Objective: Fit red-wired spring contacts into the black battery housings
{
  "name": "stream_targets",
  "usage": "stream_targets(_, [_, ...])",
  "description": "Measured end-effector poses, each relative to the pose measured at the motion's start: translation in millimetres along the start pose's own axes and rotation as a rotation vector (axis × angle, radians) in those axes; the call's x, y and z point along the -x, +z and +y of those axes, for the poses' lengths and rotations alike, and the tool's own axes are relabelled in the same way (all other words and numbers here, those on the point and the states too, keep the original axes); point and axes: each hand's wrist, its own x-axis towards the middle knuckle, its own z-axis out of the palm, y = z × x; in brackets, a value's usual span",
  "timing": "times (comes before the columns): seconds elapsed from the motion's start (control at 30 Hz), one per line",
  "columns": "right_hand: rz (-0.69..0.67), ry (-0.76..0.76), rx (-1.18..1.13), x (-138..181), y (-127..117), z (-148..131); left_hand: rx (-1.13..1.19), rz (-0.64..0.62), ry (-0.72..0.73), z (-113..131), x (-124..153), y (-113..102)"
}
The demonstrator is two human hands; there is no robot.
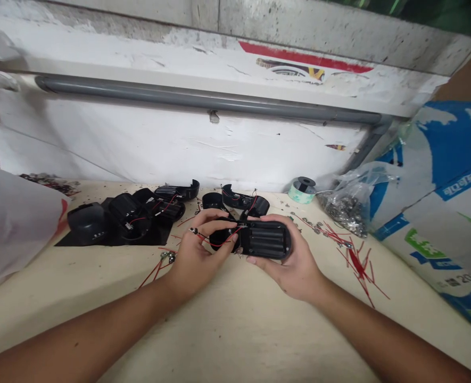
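A black plastic battery housing (265,239) with ribbed battery slots is held over the middle of the bench. My right hand (291,266) cups it from below and from the right, fingers curled around its edge. My left hand (197,250) is closed on its left end, fingertips pinching near thin red wires (215,242) that run from the housing. A small metal part (193,231) sits at the left fingers.
Several more black housings (131,215) lie on a black sheet at the back left, two more (241,201) behind my hands. Loose red wires (357,263) scatter right. A solder spool (302,190), a bag of metal parts (347,205) and a blue-white sack (443,202) stand right.
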Motion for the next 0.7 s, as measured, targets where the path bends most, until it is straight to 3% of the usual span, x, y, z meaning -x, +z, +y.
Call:
stream_targets(0.13, [-0.053, 0.025, -0.044, 4.1, 4.6, -2.3, -0.046, 0.044, 0.083, -1.6, -0.4, 0.6])
stream_targets(0.4, [-0.048, 0.067, -0.074, 4.8, 7.3, -5.5, -0.073, -0.001, 0.259, -1.8, -1.0, 0.0])
stream_targets(0.7, [0.034, 0.193, -0.185, 1.8, 5.3, -2.8, -0.285, -0.099, 0.137, 4.1, 5.1, -1.3])
